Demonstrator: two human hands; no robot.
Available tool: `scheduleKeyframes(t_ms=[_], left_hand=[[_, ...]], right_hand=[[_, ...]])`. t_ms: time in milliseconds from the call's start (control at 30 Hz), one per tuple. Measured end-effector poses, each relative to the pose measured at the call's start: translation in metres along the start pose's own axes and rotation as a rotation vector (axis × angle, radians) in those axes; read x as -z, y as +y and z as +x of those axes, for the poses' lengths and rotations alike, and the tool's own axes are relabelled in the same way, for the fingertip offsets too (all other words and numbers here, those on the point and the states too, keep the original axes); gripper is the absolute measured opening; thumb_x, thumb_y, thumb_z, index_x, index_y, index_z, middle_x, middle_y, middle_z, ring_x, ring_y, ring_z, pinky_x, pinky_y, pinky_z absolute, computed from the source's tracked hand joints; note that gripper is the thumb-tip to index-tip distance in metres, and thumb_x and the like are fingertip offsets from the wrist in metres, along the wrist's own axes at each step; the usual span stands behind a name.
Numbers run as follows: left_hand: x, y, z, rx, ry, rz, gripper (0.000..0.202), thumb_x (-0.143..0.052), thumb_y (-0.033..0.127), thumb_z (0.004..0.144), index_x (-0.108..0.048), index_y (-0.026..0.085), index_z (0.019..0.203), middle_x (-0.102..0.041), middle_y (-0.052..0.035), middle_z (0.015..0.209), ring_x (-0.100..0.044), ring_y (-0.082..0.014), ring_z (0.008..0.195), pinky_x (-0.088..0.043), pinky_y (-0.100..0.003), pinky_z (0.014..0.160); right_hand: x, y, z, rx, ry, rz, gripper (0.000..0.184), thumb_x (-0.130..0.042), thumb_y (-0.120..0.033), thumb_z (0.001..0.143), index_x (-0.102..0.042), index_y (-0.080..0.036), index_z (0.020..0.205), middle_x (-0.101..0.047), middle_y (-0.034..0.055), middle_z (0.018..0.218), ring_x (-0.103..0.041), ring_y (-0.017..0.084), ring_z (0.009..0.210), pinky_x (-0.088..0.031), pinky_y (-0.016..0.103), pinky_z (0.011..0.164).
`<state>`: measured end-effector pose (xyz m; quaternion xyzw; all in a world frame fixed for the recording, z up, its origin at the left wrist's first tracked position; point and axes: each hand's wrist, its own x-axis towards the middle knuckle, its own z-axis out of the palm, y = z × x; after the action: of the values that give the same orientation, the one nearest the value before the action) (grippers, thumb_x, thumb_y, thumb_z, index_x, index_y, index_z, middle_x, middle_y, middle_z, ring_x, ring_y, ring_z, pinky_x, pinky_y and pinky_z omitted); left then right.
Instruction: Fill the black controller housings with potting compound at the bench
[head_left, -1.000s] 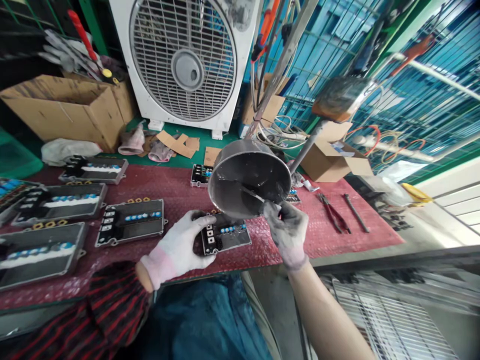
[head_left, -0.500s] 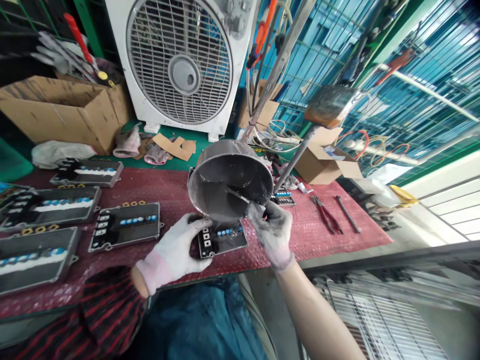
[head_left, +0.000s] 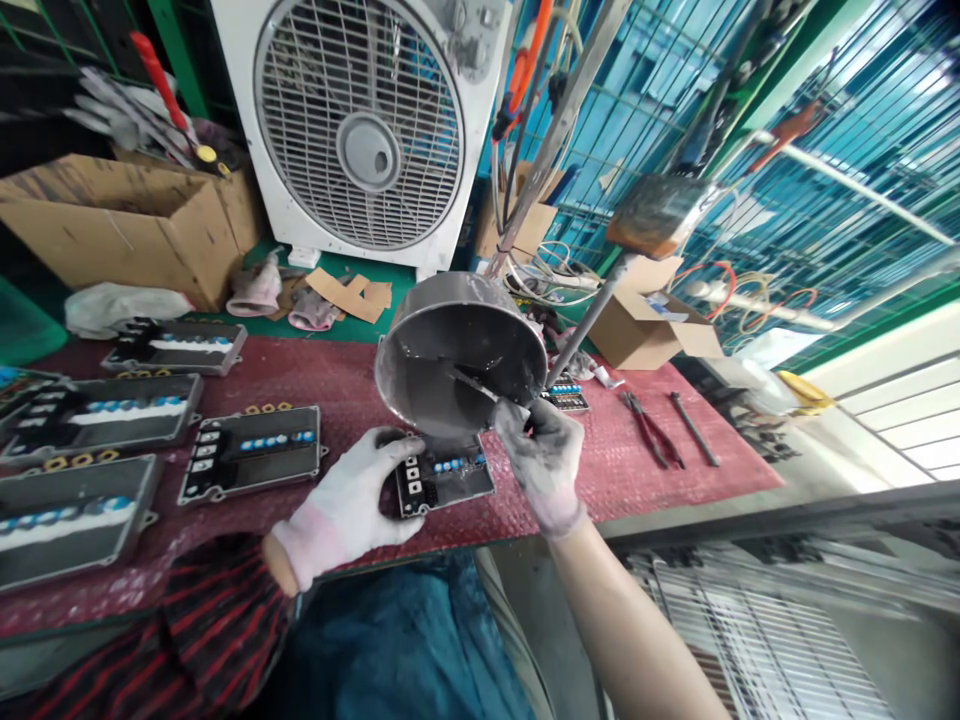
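Note:
A metal pot [head_left: 461, 288] with dark grey liquid inside is tilted toward me, its lower rim just above a circuit module [head_left: 457, 488]. The module is a shallow frame with a board, blue round parts and grey fill; the pot hides its far edge. My left hand [head_left: 360, 490], in a white glove, is closed around the module's left end, thumb on top. In a grey-stained glove, my right hand [head_left: 541, 452] is closed on a thin metal stick [head_left: 474, 384] that reaches into the pot. What bears the pot's weight is hard to see.
More circuit modules [head_left: 255, 455] lie on the red bubble-wrap mat [head_left: 600, 470] at left. Pliers [head_left: 654, 430] and a metal rod [head_left: 694, 428] rest at right. Behind stand a box fan [head_left: 367, 150], a cardboard box [head_left: 180, 235] and a slanted metal pole [head_left: 589, 322].
The pot's lower rim has risen slightly, showing a little more of the module. My right hand has shifted slightly with the stick; my left hand stays on the module.

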<state>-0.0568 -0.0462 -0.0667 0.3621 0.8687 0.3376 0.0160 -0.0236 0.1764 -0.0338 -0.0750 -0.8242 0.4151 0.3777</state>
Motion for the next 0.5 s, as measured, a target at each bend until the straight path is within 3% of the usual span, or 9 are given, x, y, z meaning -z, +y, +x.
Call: scheduleKeyframes(t_ms=[300,500], left_hand=[[0.003,0.004,0.003,0.062,-0.053,-0.009,0.07,-0.076,0.031,0.068,-0.054,0.018,0.133,-0.053,-0.0131,0.131,-0.057,-0.0284,0.122,-0.045,-0.045,0.111],[0.003,0.003,0.004,0.112,-0.054,0.016,0.086,-0.075,0.035,0.066,-0.041,0.015,0.142,-0.055,-0.0151,0.133,-0.055,-0.0304,0.123,-0.043,-0.048,0.112]], right_hand=[[0.005,-0.004,0.005,-0.111,0.017,-0.034,0.036,-0.06,-0.037,0.077,-0.04,-0.021,0.051,-0.036,-0.0057,0.05,-0.032,0.008,0.052,-0.026,0.025,0.049],[0.004,-0.006,0.012,-0.287,-0.07,0.122,0.037,-0.062,-0.047,0.072,-0.042,-0.021,0.053,-0.032,-0.0056,0.054,-0.026,0.008,0.053,-0.022,0.025,0.048]])
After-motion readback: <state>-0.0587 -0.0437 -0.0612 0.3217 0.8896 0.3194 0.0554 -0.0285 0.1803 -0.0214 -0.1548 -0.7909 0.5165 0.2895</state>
